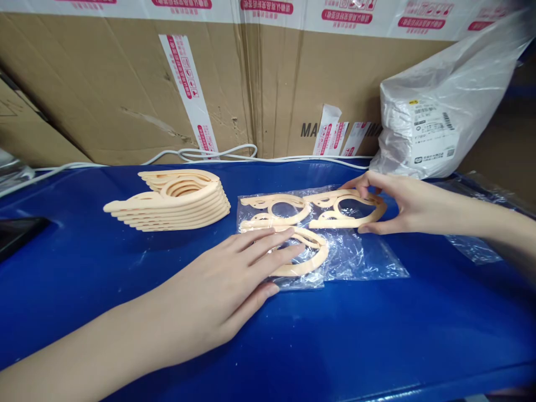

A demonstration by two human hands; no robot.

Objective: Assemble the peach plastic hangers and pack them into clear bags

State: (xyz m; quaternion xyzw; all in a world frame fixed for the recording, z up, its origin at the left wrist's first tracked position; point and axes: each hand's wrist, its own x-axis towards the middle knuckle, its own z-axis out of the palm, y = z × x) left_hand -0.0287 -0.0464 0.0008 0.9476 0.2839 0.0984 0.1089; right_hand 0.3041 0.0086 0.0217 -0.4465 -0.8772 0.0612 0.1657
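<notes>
My left hand [234, 268] lies flat with its fingers stretched over the front folding hanger [321, 258], a cream plastic one on clear plastic bags [355, 257]. Part of that hanger is hidden beneath the fingers. With thumb and fingers, my right hand [387, 201] grips the rounded end of another folding hanger [335, 223], at the right on the bags. A third hanger [256, 202] rests behind my left fingers, beside the gripped one. To the left stands a neat stack of several matching folded hangers [188, 209], touched by neither hand.
Behind the blue table [377, 346] stands a large cardboard box [125, 84], with a white cable [293, 160] along its foot. A white plastic parcel bag [435, 111] is at the back right. More clear plastic [473, 245] lies under my right forearm. A dark object [20, 234] sits far left.
</notes>
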